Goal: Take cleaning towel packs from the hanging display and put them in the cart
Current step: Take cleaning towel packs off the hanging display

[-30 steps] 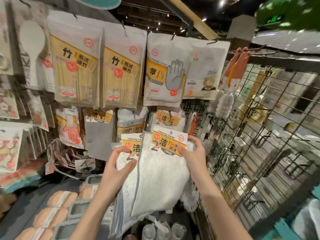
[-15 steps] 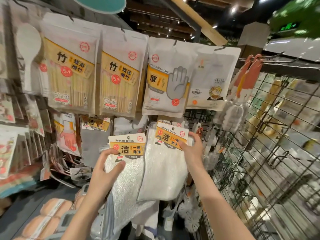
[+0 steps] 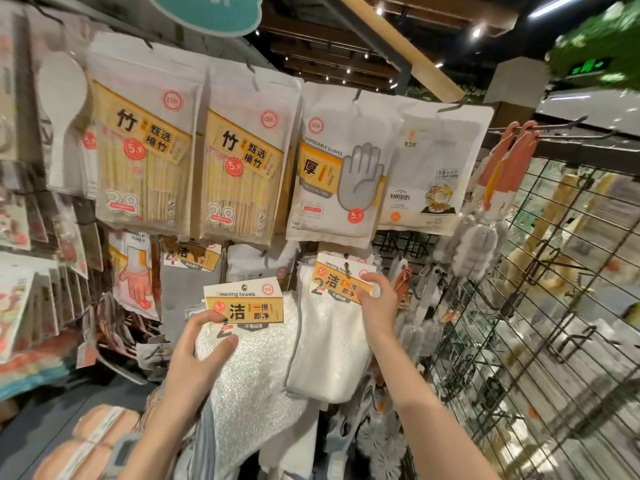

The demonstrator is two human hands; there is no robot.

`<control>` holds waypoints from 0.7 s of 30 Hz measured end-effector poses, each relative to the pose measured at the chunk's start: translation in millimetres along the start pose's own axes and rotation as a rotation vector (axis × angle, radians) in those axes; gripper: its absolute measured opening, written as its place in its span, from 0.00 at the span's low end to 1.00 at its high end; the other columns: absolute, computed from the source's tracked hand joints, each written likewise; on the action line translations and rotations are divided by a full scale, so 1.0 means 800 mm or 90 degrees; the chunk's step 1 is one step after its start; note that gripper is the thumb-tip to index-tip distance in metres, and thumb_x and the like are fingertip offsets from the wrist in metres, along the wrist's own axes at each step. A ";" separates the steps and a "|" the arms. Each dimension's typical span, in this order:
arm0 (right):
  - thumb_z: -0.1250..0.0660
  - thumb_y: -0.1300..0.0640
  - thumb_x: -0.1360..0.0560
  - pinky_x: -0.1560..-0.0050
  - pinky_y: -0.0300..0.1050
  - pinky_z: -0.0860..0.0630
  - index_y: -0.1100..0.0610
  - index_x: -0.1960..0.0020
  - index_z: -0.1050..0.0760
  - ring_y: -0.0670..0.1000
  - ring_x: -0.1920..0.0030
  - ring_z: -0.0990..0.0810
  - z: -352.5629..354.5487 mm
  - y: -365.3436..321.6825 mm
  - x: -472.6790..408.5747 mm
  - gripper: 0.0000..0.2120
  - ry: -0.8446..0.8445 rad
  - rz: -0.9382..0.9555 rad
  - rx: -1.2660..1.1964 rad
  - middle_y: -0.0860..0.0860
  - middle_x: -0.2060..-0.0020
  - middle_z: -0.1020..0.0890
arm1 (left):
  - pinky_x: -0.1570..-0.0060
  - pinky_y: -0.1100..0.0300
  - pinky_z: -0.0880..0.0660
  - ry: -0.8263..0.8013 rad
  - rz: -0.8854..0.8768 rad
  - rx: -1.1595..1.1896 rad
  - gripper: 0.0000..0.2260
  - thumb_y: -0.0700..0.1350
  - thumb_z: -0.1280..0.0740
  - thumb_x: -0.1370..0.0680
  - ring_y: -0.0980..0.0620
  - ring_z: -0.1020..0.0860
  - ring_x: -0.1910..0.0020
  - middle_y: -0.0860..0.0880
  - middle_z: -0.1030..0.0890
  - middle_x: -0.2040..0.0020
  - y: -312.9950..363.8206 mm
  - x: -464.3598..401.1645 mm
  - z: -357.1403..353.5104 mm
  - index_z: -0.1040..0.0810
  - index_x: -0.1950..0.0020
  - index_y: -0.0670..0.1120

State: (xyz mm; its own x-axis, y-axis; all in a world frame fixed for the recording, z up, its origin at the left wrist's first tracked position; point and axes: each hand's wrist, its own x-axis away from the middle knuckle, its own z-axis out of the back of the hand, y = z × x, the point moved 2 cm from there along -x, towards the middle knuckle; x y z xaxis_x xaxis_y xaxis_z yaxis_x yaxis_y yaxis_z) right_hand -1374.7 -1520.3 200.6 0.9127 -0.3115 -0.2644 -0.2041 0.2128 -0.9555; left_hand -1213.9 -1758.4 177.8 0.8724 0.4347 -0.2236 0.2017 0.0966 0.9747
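Cleaning towel packs, two of them, are in the person's hands in front of the hanging display. The left hand [image 3: 194, 358] pinches the first white fluffy towel pack with a yellow and white card header [image 3: 242, 344]: the thumb lies on the lower left corner of the card and the fingers go over the cloth just under it. This pack is off its hook and tilts a little to the left. The right hand [image 3: 375, 306] pinches the second white towel pack with grey edge and yellow card header [image 3: 332, 334] at the right end of its card, thumb on the front, the other fingers curled behind. I cannot tell if this pack is on a hook or free. The two packs touch side by side, the second one partly over the first.

Above them hang two clear bags of bamboo chopsticks [image 3: 194, 168] and a white bag of disposable gloves with a grey hand print [image 3: 339, 174]. At the right stands a black wire grid panel [image 3: 540, 323] with pink-handled brushes [image 3: 502, 174] on a hook.
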 end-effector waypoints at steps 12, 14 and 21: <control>0.31 0.69 0.29 0.39 0.39 0.34 0.56 0.40 0.26 0.51 0.37 0.29 -0.016 -0.004 -0.029 0.19 -0.086 0.005 0.035 0.51 0.41 0.28 | 0.47 0.58 0.35 -0.036 -0.004 0.015 0.13 0.38 0.30 0.26 0.68 0.30 0.45 0.64 0.25 0.45 0.005 -0.002 -0.002 0.26 0.46 0.52; 0.30 0.65 0.29 0.36 0.40 0.37 0.53 0.36 0.27 0.51 0.35 0.33 -0.009 -0.005 -0.025 0.23 -0.111 -0.018 0.070 0.53 0.34 0.36 | 0.49 0.59 0.34 -0.036 -0.004 0.021 0.13 0.38 0.30 0.26 0.67 0.30 0.45 0.63 0.25 0.44 0.005 -0.002 -0.007 0.26 0.47 0.52; 0.29 0.58 0.28 0.35 0.34 0.49 0.51 0.39 0.26 0.50 0.28 0.47 0.022 -0.025 0.015 0.18 -0.178 0.033 0.117 0.50 0.30 0.46 | 0.52 0.68 0.34 -0.043 -0.008 0.029 0.13 0.38 0.30 0.26 0.66 0.29 0.43 0.59 0.24 0.42 0.004 -0.001 -0.020 0.26 0.46 0.52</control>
State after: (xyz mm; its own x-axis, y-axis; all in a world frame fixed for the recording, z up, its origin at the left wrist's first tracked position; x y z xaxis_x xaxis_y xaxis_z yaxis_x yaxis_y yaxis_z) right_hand -1353.4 -1511.8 218.8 0.9697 -0.0357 -0.2416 -0.2087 0.3928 -0.8957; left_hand -1221.3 -1744.1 181.3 0.8974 0.3718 -0.2374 0.2320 0.0600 0.9709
